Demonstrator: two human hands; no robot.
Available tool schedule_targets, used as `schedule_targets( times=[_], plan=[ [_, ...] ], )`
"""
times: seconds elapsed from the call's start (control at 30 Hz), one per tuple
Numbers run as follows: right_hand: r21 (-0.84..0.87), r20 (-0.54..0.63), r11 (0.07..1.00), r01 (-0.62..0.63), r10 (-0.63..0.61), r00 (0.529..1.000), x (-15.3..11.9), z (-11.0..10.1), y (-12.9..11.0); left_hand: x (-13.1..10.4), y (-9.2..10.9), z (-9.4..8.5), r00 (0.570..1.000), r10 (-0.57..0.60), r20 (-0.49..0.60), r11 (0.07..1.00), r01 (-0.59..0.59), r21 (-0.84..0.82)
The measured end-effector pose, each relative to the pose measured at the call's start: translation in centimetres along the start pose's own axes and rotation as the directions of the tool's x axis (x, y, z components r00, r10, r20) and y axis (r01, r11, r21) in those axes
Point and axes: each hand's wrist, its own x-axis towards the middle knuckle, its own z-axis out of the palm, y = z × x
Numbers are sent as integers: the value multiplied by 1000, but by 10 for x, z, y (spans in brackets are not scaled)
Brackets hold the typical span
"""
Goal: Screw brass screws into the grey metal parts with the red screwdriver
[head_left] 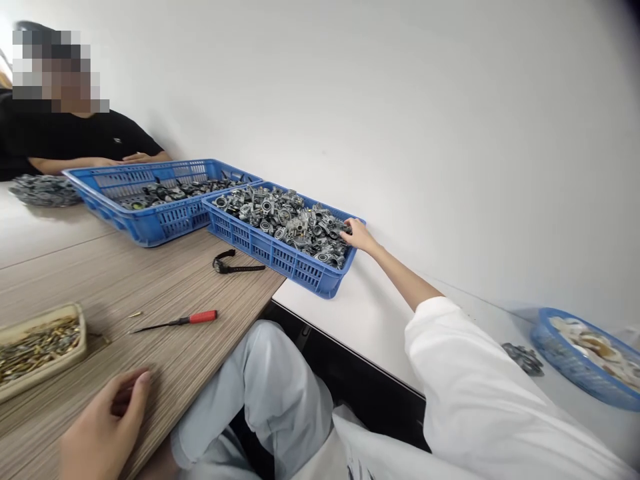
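Left grip (106, 421), basket (270, 255) diagonal lengthwise

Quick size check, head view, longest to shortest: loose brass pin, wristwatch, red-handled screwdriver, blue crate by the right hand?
1. blue crate by the right hand
2. red-handled screwdriver
3. wristwatch
4. loose brass pin

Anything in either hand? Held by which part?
Right hand: fingers among metal parts at the blue basket's end; grip can't be told. Left hand: nothing visible in it.
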Motion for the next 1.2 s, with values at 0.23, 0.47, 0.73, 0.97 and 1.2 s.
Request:
schedule_targets(
  times=[0.23,0.47,0.73,0.97,1.2],
  plan=[
    [-113,174,993,-35,54,983,45,18,-8,0,10,-3,999,-38,13,997,39,-72],
    [-163,167,986,-16,44,985,41,7,1,-4,10,2,1000,-11,-25,993,8,-118],
    [-159,40,981,111,-106,994,34,-33,-4,2,2,7,1000,-15,-17,994,13,-113],
    [19,-254,893,449,-430,866,-12,-76,-63,2,5,6,999,20,-48,991,-26,-133],
    [174,-386,733,657,-563,731,-72,-87,-166,-3,24,0,992,62,-107,979,-82,-187]
  ],
)
